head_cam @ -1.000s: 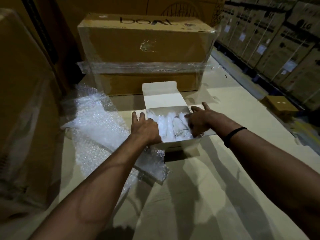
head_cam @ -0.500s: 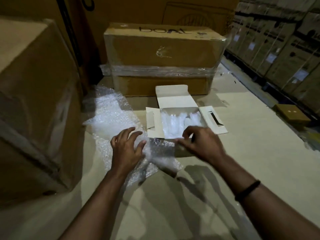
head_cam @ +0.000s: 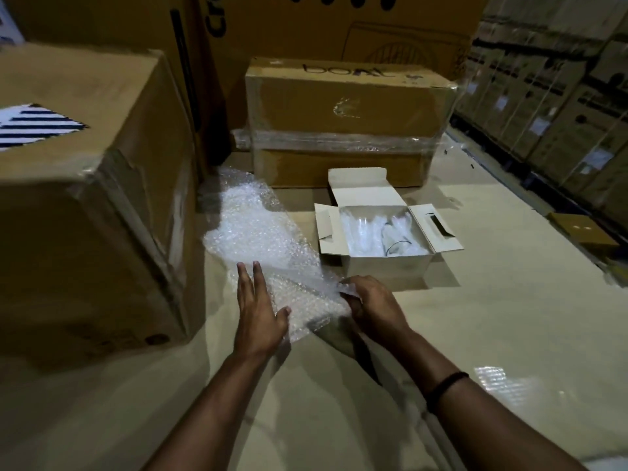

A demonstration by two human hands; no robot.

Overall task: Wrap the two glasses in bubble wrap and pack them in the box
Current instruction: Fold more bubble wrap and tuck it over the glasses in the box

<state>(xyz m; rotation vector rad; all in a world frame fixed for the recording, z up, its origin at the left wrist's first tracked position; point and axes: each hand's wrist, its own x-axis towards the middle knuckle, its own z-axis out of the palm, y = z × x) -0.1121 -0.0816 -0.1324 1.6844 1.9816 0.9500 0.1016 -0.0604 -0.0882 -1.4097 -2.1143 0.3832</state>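
Note:
A small white cardboard box (head_cam: 384,266) stands open on the pale surface, its flaps spread. Inside it lie two glasses (head_cam: 380,232) swathed in bubble wrap; one glass rim shows at the right. A loose sheet of bubble wrap (head_cam: 258,232) stretches from the left of the box toward me. My left hand (head_cam: 260,311) lies flat on the near end of that sheet, fingers straight. My right hand (head_cam: 368,305) pinches the sheet's near right edge, just in front of the box.
A big brown carton (head_cam: 88,198) stands close on the left. A film-wrapped carton (head_cam: 346,120) sits right behind the white box. Stacked cartons (head_cam: 550,107) line the right side, and a small brown box (head_cam: 581,229) lies below them.
Both hands left the white box and came back toward me. They moved onto the loose bubble wrap sheet; the right hand now pinches its edge. The view shifted left.

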